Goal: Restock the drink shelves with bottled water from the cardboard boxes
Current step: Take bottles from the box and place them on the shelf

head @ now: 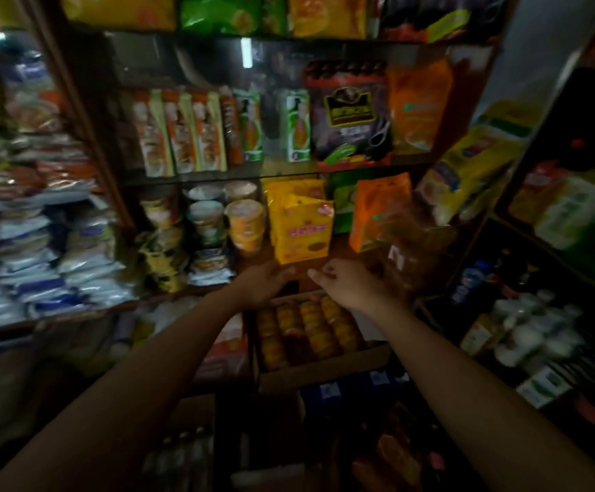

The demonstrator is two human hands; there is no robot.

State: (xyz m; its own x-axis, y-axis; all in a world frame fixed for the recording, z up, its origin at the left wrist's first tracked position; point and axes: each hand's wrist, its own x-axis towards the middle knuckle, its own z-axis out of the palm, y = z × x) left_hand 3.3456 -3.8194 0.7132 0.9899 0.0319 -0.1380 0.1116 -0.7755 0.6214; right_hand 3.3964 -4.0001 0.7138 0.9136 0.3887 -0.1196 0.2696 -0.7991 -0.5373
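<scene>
Both my arms reach forward to the middle shelf in a dim shop. My left hand [266, 282] lies with its fingers stretched out just under a stack of yellow packets [301, 229], at or near its base. My right hand [342, 284] hovers beside it with loosely curled fingers and holds nothing that I can see. Below the hands sits an open cardboard box [324, 374] filled with rows of orange-topped items. Several clear bottles [179, 456] show dimly at the bottom, below my left arm. No water bottle is in either hand.
Cup noodles [244, 221] and snack bags [377, 214] flank the yellow packets. White-capped bottles [526, 332] and a blue-labelled bottle [470, 282] stand on the right-hand shelves. Stacked white and blue packets [40, 271] fill the left shelf.
</scene>
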